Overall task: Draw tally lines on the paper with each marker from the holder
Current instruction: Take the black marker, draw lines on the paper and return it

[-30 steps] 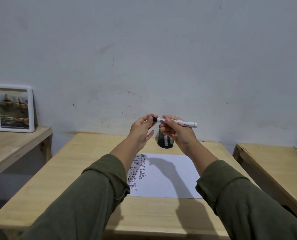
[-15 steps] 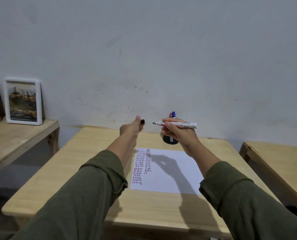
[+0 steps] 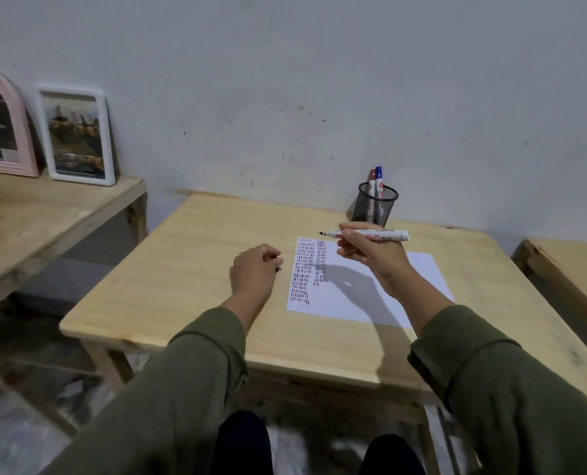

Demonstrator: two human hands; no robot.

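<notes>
The right hand (image 3: 370,252) is pinching an uncapped black marker (image 3: 365,234) level above the paper (image 3: 418,269), tip bared for tallying. The left hand (image 3: 254,269) is curling around its cap (image 3: 278,264), beside the sheet, sparing it for recapping.

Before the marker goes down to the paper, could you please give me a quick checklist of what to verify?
1. Marker uncapped, dark tip exposed: ok.
2. Right hand grips the marker firmly: ok.
3. Cap held in the left hand: ok, small dark piece at the fingers.
4. Paper has blank room right of the tallies: ok.
5. Tip touching the paper: not ok, held above it.
6. Holder upright, two markers inside: ok.
</notes>
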